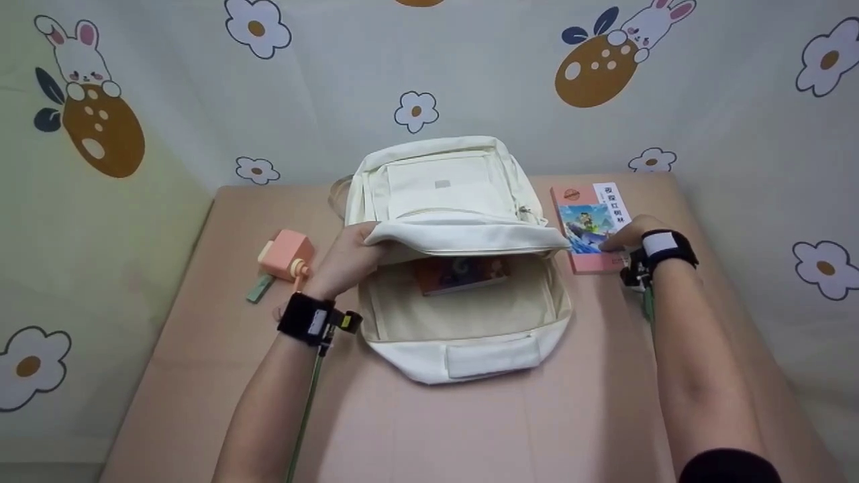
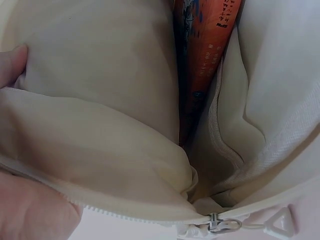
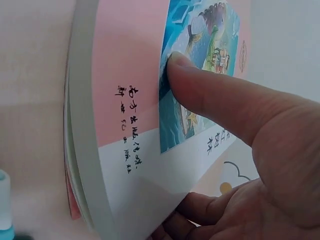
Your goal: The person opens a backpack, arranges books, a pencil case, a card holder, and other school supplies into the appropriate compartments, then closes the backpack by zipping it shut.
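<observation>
A cream backpack (image 1: 436, 188) lies unzipped in the middle of the table. My left hand (image 1: 352, 258) grips the edge of its raised front panel, and the zipper teeth show beside the fingers in the left wrist view. Inside the bag sits a book with an orange-red cover (image 2: 207, 55), partly hidden by the lining and the panel. To the right of the bag, my right hand (image 1: 634, 235) holds a pink paperback book (image 1: 580, 258) by its side. The right thumb (image 3: 215, 92) presses on the cover picture, while the other fingers curl underneath, partly hidden.
Left of the bag are a pink box-like object (image 1: 288, 255) with a round knob and a small green block (image 1: 260, 288). A white and teal object (image 3: 5, 205) stands at the left edge of the right wrist view. A patterned curtain (image 1: 335, 87) hangs behind the table.
</observation>
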A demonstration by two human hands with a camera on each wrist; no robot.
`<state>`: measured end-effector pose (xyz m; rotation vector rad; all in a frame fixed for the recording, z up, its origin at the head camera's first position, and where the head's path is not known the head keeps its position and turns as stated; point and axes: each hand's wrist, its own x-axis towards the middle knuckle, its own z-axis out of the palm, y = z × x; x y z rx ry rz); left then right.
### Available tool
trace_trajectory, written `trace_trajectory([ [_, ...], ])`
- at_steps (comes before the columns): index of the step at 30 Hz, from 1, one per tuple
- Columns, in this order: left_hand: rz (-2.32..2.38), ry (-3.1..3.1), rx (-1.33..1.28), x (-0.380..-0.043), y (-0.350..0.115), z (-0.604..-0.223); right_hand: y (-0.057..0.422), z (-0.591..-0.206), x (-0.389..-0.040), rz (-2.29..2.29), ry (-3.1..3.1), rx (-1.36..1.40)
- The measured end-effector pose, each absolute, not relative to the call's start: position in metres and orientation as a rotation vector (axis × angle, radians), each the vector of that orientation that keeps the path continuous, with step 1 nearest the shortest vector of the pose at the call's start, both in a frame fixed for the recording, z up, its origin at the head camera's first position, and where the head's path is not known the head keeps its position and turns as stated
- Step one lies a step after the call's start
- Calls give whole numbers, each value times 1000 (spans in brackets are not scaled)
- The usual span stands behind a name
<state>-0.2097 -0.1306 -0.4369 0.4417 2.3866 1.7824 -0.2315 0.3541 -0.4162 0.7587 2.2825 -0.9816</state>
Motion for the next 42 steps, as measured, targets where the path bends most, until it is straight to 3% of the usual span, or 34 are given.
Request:
trace_trajectory([
  [11, 1761, 2423, 468, -210, -128, -434, 366, -437, -242, -945, 2346, 760],
  [16, 1783, 2384, 445, -209, -129, -434, 379, -450, -251, -901, 2404, 634],
  [25, 1800, 2361, 459, -208, -130, -433, 387, -442, -249, -900, 2449, 598],
  [42, 1791, 2361, 417, -208, -130, -433, 393, -444, -226, -1622, 2179, 471],
])
